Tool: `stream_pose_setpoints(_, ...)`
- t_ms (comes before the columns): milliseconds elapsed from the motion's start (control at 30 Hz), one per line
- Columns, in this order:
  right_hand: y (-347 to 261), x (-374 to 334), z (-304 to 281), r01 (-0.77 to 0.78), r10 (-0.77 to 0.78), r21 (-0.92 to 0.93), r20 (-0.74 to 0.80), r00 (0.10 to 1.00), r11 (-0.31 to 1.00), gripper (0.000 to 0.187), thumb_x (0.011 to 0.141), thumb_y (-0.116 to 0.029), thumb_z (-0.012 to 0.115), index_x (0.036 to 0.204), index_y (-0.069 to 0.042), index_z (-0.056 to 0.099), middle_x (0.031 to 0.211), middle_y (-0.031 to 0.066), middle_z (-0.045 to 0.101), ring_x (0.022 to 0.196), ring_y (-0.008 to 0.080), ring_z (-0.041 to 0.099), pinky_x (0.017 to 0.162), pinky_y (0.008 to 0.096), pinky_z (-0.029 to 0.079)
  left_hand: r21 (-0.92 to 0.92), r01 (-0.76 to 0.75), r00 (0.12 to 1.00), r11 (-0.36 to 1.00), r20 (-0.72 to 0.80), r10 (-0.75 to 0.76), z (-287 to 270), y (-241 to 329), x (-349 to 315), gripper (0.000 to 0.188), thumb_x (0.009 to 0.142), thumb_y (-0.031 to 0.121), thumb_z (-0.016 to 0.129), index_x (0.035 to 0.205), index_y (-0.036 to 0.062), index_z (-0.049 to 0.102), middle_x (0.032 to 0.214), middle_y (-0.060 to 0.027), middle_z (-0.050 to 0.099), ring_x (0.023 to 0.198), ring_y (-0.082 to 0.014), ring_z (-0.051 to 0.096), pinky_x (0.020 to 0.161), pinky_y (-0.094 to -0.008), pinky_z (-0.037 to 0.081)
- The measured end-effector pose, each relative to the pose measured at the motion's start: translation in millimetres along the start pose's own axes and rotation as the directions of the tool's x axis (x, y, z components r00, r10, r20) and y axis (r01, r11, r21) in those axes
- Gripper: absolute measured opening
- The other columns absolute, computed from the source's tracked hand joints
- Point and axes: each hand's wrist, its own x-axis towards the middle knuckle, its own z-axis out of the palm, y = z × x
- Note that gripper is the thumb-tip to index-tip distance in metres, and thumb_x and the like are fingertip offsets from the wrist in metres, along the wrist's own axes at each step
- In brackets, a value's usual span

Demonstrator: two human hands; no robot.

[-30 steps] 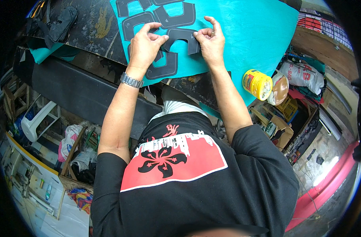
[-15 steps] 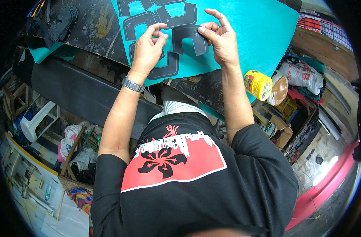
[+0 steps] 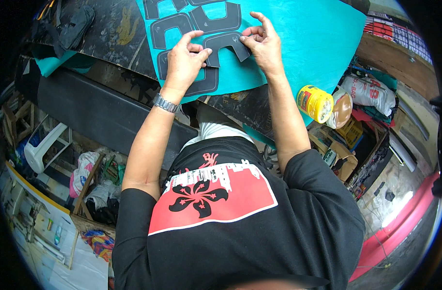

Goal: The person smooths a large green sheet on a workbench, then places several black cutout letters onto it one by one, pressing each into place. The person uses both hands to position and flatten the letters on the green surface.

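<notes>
**Both hands on a dark cut-out piece**

The left hand [image 3: 182, 63] and right hand [image 3: 262, 46] each pinch an end of a dark curved cut-out [image 3: 225, 46], held just over the teal sheet [image 3: 308, 43] on the surface. A yellow-lidded jar [image 3: 316, 103] stands near the right forearm.

shirt [image 3: 259, 232]: black, short-sleeved | print [image 3: 211, 198]: red panel edged in white, black five-petal flower, white skyline band, small red mark above | watch [image 3: 164, 103]: metal band, worn on left wrist
</notes>
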Motion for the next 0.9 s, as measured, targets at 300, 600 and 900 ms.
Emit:
stream_pose_setpoints(300,13.8,-5.8,3.4,0.184,-0.181,0.006,-0.146,0.973,0.983,0.072,0.081,0.009,0.066,0.145,-0.012,0.042,0.089,0.0035,0.06,0.074,0.006,0.056,0.068,0.0206,0.05,0.143,-0.113,0.99,0.983,-0.068,0.123,4.6,1.0,17.0,0.05,0.08,0.011,0.08,0.126,0.0066,0.061,0.091,-0.0101,0.074,0.079,-0.015,0.073,0.069,-0.029,0.059)
stream_pose_setpoints(600,24.7,-8.9,5.2,0.22,-0.207,0.057,-0.182,0.961,0.974,0.071,0.083,0.009,0.066,0.146,-0.011,0.041,0.091,0.003,0.059,0.076,0.006,0.055,0.07,0.02,0.05,0.272,-0.149,0.982,0.951,-0.069,0.173,7.5,-0.6,19.8,0.047,0.081,0.014,0.08,0.124,0.0093,0.063,0.086,-0.0066,0.074,0.078,-0.0163,0.073,0.068,-0.0304,0.058)
stream_pose_setpoints(900,25.2,-10.6,2.4,0.186,-0.174,0.061,-0.158,0.972,0.981,0.07,0.085,0.008,0.067,0.147,-0.006,0.038,0.097,0.007,0.059,0.085,0.0083,0.058,0.076,0.0203,0.052,0.263,-0.1,0.99,0.96,-0.073,0.123,3.2,0.3,22.9,0.047,0.08,0.017,0.081,0.123,0.0113,0.062,0.086,-0.0062,0.075,0.077,-0.0167,0.073,0.069,-0.0314,0.058)
